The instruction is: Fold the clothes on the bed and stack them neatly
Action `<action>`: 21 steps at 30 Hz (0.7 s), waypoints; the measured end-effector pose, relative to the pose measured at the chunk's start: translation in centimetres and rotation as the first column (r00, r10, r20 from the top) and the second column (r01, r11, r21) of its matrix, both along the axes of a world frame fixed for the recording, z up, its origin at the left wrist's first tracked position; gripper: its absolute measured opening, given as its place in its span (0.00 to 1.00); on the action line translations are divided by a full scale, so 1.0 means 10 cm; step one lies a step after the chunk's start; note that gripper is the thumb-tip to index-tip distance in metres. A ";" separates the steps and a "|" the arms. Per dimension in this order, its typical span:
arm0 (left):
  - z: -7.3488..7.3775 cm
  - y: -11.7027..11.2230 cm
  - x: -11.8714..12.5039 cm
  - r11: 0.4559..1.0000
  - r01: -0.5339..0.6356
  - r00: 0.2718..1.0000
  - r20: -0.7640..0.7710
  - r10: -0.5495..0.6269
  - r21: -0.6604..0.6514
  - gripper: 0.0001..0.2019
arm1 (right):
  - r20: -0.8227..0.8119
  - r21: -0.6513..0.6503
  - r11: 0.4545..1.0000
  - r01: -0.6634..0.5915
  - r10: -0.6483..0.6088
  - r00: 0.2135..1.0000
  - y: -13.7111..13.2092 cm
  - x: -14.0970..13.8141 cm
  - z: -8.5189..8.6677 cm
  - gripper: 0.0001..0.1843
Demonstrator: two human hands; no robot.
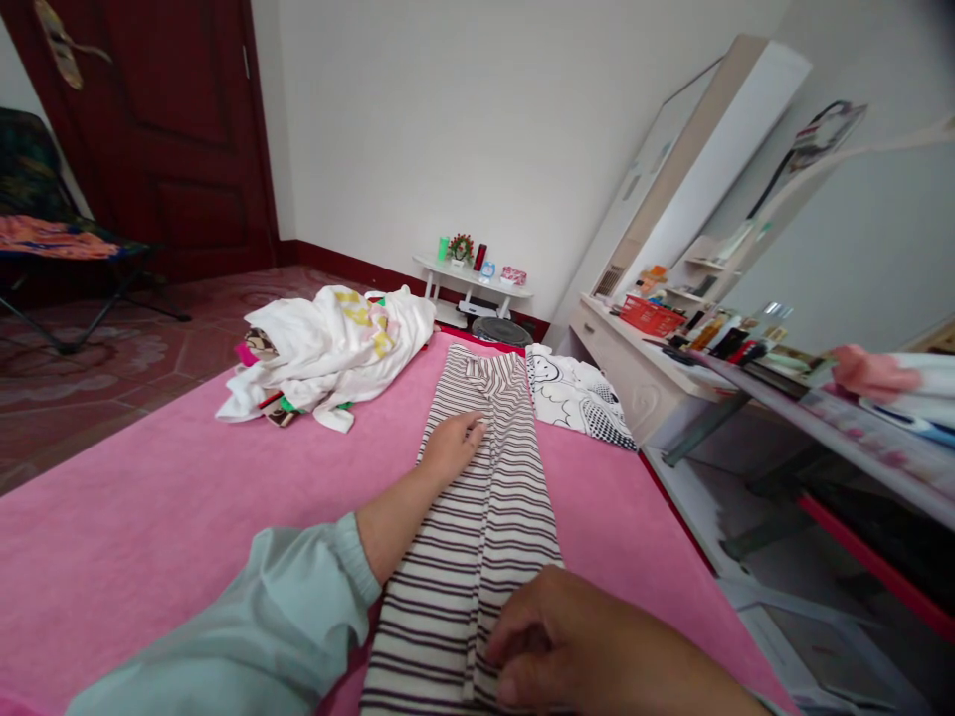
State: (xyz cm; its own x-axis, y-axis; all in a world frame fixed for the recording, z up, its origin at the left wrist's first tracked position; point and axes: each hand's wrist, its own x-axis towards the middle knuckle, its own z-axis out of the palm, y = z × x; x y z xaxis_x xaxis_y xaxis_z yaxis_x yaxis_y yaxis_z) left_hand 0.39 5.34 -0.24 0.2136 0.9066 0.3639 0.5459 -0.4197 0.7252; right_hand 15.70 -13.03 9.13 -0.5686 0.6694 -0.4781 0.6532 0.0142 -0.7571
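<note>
Two hands of yours are at one striped garment (514, 477), which lies lengthwise under your left hand (453, 447) and runs back toward you beneath your right hand (556, 636). Your left hand rests on top with its fingers loosely bent, and no cloth shows pinched in it. Your right hand is half curled close over the near part; whether it has hold of an edge, you cannot tell from here.

Judging by how things lie, the work is partway along. The striped garment looks doubled into a long strip, with one layer's edge running down its middle, but its far end, beyond your left hand, is rumpled and seems to need flattening. The black-and-white printed cloth (574, 393), beyond and to the right of your left hand, appears already laid flat. The white heap (320, 343), beyond and to the left of that hand, lies loose and looks untouched.

Counted, you have one striped garment, one printed cloth and one heap, whose separate pieces are too tangled to number. One pink cover (186, 517) lies beneath them all. One red basket (653, 316) stands well apart, beyond and right of your right hand.
</note>
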 end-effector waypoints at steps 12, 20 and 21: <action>0.09 -0.05 0.07 0.995 0.093 0.990 -0.110 -0.089 0.034 0.10 | -0.245 0.379 0.691 0.616 -0.567 0.786 2.32 0.09 -0.28 0.06; 0.11 -0.07 0.11 0.999 -0.034 0.964 -0.262 0.036 0.012 0.11 | -0.036 0.740 0.517 0.430 -0.608 0.793 2.93 -0.05 -0.65 0.13; 0.12 -0.07 0.11 0.999 -0.043 0.961 -0.273 0.044 0.009 0.13 | -0.022 0.766 0.495 0.409 -0.617 0.787 2.94 -0.06 -0.65 0.08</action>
State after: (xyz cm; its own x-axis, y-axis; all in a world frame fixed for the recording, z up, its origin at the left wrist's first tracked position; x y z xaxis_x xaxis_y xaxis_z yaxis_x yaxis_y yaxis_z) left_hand 1.51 4.67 0.96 0.2661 0.9160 0.3001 0.7409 -0.3935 0.5443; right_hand 15.12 16.39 2.65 0.0473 0.9747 0.2183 0.8694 0.0674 -0.4895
